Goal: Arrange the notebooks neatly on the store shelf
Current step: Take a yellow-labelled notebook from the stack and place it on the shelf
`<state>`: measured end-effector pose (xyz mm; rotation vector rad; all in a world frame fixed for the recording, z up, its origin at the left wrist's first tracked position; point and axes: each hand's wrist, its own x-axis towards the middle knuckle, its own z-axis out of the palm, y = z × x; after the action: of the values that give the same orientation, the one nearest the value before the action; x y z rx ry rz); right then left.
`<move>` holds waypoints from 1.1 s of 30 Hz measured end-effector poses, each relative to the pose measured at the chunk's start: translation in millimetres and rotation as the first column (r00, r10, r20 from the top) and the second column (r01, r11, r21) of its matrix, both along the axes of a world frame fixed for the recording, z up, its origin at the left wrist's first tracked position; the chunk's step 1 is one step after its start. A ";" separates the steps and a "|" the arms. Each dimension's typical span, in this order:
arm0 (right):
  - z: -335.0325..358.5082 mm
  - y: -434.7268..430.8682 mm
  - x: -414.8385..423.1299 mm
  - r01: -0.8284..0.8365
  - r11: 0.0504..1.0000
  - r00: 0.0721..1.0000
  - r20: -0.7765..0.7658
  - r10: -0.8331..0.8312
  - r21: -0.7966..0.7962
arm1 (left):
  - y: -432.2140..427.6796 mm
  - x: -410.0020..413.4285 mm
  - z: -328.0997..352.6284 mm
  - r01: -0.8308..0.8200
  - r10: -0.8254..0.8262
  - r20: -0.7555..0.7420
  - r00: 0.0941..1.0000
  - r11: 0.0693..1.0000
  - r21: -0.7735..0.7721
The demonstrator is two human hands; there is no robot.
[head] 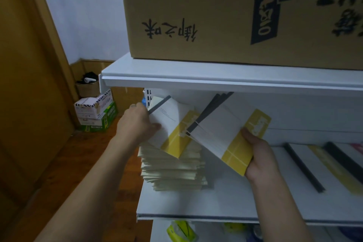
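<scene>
A tall stack of cream-edged notebooks (172, 169) stands at the left end of the white shelf (196, 202). Above it my left hand (137, 122) grips a white and yellow notebook with a dark spine (170, 124), tilted over the stack. To its right, my right hand (257, 153) holds a small bundle of the same white and yellow notebooks (225, 133) by its yellow lower corner, slanted in the air. More notebooks with dark spines (318, 165) lie flat on the shelf at the right.
A large cardboard box (225, 15) sits on the upper shelf (216, 78), close overhead. Yellow packets (180, 231) show on the shelf below. Small boxes (96, 112) stand on the wooden floor at the left, next to a brown door (25, 84).
</scene>
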<state>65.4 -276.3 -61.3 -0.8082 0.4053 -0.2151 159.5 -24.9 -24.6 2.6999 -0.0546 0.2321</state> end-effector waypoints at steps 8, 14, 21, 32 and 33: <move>4.9 11.1 -1.5 -0.105 0.993 0.993 0.048 0.108 -0.063 | -7.3 -16.7 12.3 0.055 0.013 0.238 0.971 0.959 -0.277; 10.5 25.5 4.7 -0.136 0.986 0.983 0.113 0.147 -0.097 | -30.3 -48.6 13.6 0.146 -0.170 0.057 0.984 0.574 -0.806; 14.1 15.7 1.6 -0.100 0.979 0.991 0.071 0.114 -0.177 | -17.3 -35.3 0.4 0.199 -0.148 0.177 0.973 0.927 -0.319; 5.0 1.4 -11.1 -0.035 0.999 0.999 0.013 0.035 0.015 | 12.8 -10.3 2.6 0.067 -0.055 0.079 0.995 0.984 -0.168; 5.4 2.6 -11.5 -0.044 0.999 0.999 0.018 0.043 0.016 | 12.7 -10.8 5.6 0.088 -0.071 0.078 0.994 0.968 -0.236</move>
<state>53.9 -273.7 -55.9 -0.7978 0.3722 -0.1781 148.8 -12.3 -19.0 2.4434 -0.1458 0.2879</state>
